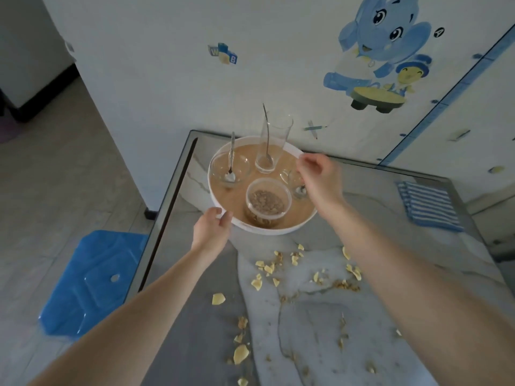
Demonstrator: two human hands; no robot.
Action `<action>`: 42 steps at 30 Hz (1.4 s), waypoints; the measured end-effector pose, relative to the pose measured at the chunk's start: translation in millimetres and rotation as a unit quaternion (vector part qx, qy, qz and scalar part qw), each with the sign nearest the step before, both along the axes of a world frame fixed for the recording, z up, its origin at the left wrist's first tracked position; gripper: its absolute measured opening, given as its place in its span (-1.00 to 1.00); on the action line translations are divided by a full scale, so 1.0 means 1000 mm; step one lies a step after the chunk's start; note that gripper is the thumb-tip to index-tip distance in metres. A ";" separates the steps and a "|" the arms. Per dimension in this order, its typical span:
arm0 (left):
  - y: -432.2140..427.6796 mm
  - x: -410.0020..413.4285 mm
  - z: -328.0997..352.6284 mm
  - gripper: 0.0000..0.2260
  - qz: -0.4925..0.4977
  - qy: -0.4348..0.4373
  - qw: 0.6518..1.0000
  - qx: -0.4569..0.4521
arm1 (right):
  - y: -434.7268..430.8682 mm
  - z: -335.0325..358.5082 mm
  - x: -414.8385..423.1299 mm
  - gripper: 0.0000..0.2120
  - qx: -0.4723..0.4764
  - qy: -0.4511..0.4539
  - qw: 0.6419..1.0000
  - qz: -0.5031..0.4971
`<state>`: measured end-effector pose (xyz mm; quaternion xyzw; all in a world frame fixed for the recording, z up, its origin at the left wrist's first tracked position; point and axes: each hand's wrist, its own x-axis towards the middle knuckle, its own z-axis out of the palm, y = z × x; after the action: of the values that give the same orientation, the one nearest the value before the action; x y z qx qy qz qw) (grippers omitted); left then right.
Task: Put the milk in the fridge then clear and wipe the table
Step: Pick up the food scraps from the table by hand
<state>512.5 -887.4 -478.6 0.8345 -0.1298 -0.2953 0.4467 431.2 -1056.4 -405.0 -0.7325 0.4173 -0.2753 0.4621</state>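
Left hand: my left hand is closed narrow on the near-left edge of the round white tray with a tan floor, thumb and fingers curled over its rim.
Right hand: my right hand reaches across to the far-right edge of the same tray and pinches the rim between thumb and bent fingertips.
Tray: it is at the far-left corner of the table; I cannot tell whether it rests on the top or is just off it.
On the tray, back: a tall clear drinking glass stands upright with a long metal spoon leaning inside it.
On the tray, left: a low clear glass bowl holds a second metal spoon, its handle pointing up and away.
On the tray, front: a round clear plastic tub holds brown crumbly food.
On the tray, right: a small clear glass dish sits partly behind my right hand, with a third spoon's bowl showing beside my wrist.
Table: a grey marble-patterned table with a glossy top.
Mess: pale yellow chips and brown crumbs lie scattered over the near half, between my forearms and closer to me.
Cloth: a folded blue-and-white striped cloth lies flat at the right side, well apart from the tray.
Floor: a blue plastic stool stands just beside the table's left edge.
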 end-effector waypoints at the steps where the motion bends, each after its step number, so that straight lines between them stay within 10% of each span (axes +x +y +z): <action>1: 0.005 -0.002 0.002 -0.69 0.002 0.000 1.000 -0.011 | 0.010 -0.005 -0.012 -0.86 -0.001 0.001 1.000 0.011; 15: 0.098 -0.040 -0.001 -0.78 0.122 0.153 0.972 -0.130 | 0.085 -0.106 -0.084 -0.51 -0.024 0.354 0.928 0.111; 25: 0.110 -0.050 -0.005 -0.80 0.121 0.186 0.963 -0.153 | 0.123 -0.116 -0.075 -0.51 -0.109 0.399 0.878 0.242; 42: 0.073 -0.090 -0.010 -0.72 0.176 0.403 0.885 -0.151 | 0.120 -0.104 -0.093 -0.86 0.005 0.224 0.967 0.125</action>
<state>422.0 -814.1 -488.2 0.5751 0.1673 -0.5001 0.6255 338.2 -936.7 -509.2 -0.8191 0.4170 -0.0426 0.3917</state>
